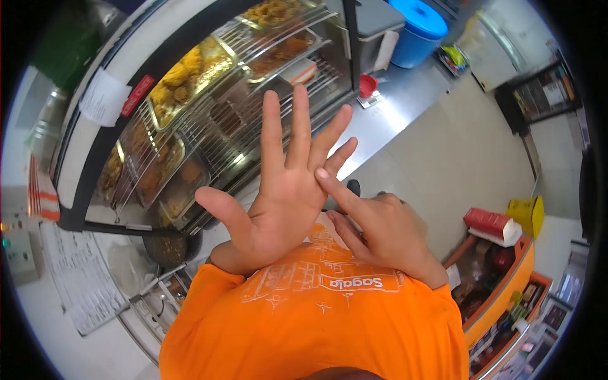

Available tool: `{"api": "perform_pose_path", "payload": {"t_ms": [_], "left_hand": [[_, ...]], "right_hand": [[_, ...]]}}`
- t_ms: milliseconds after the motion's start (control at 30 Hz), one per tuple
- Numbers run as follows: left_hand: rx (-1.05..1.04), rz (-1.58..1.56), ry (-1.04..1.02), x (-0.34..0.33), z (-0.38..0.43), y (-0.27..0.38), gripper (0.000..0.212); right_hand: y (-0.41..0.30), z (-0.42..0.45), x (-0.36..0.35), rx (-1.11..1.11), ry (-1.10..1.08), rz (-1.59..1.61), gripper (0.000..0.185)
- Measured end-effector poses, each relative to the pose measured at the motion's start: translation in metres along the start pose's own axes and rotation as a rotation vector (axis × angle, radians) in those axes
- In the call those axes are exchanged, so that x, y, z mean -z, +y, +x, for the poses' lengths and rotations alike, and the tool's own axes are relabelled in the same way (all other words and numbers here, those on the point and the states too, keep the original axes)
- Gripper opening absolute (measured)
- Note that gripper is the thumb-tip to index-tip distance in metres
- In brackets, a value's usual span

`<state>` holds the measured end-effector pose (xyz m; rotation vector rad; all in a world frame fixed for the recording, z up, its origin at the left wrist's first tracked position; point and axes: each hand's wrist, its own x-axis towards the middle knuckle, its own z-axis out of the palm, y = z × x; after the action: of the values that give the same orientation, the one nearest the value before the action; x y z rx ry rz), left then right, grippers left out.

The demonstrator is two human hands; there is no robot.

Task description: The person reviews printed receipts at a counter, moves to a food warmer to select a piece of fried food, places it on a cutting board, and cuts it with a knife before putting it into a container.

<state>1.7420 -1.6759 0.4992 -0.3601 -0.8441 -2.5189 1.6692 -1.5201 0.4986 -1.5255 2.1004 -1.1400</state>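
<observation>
My left hand (289,199) is held up in front of my orange shirt (313,323), palm towards the camera, its fingers spread and nothing in it. The index fingertip of my right hand (384,228) touches the edge of the left palm below the little finger; its other fingers are partly curled, and no object shows in it. Beyond the left hand stands a heated food display cabinet (90,190) with wire racks. Metal trays of fried food (180,76) rest on the racks.
A steel counter (389,114) at upper right holds a red cup (367,86) and a blue lidded bucket (418,33). Orange crates (503,285) with assorted goods, a red box (489,223) and a yellow container (525,213) stand at right. Written sheets (85,280) hang at lower left.
</observation>
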Motion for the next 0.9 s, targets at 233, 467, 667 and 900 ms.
{"api": "perform_pose_path", "payload": {"t_ms": [233,467,667,900], "left_hand": [[0.101,-0.040,-0.023,-0.027,-0.010,-0.028,0.116],[0.189,-0.044,-0.151,-0.099,-0.041,-0.086,0.116],[0.337,-0.145,-0.315,-0.188,-0.096,-0.185,0.113],[0.485,-0.185,-0.473,-0.297,-0.163,-0.293,0.112]], "right_hand": [[-0.010,-0.057,0.001,-0.111,0.042,-0.086,0.075],[-0.018,-0.160,0.030,-0.116,0.168,-0.093,0.073],[-0.027,-0.297,0.071,-0.249,0.386,-0.218,0.077],[-0.041,-0.462,0.103,-0.321,0.542,-0.302,0.078]]}}
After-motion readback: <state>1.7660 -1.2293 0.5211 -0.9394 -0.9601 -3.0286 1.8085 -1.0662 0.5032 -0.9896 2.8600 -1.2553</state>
